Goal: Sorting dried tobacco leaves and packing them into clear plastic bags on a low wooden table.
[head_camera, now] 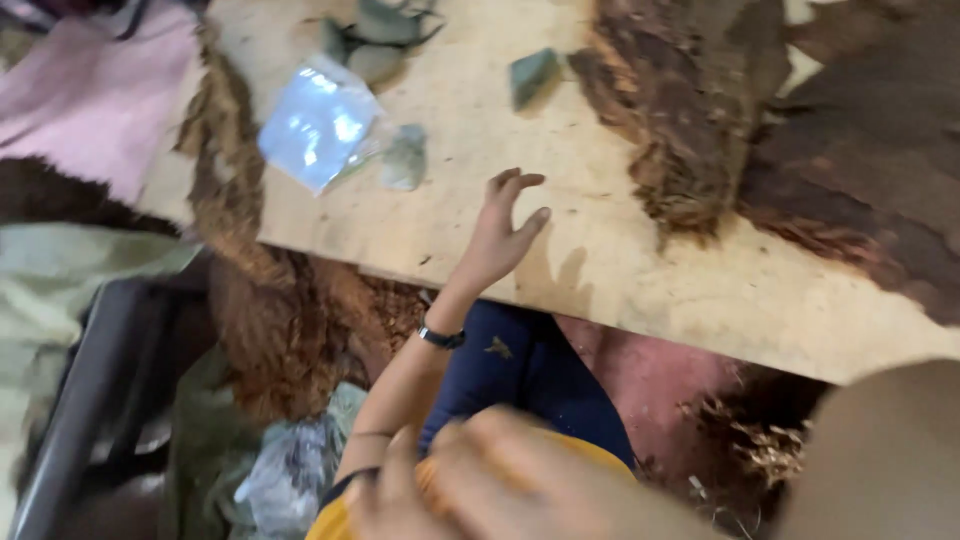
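Observation:
My left hand point(497, 238) lies flat on the near edge of a pale wooden board point(600, 260), fingers apart and holding nothing. A black band point(441, 338) is on its wrist. The nearest things are a small grey-green piece point(405, 158) and a clear plastic bag point(320, 120), both to its upper left and apart from it. My right hand point(470, 480) is a close blur at the bottom of the view, fingers curled near yellow cloth. Whether it holds anything is unclear.
Dark brown dried leaves point(690, 120) cover the board's right side. More grey-green pieces point(533, 75) lie at the back. Brown shredded fibre point(290, 320) hangs below the left edge. A pink cloth point(90, 100), a dark bin point(90, 400) and crumpled plastic point(285, 470) are on the left.

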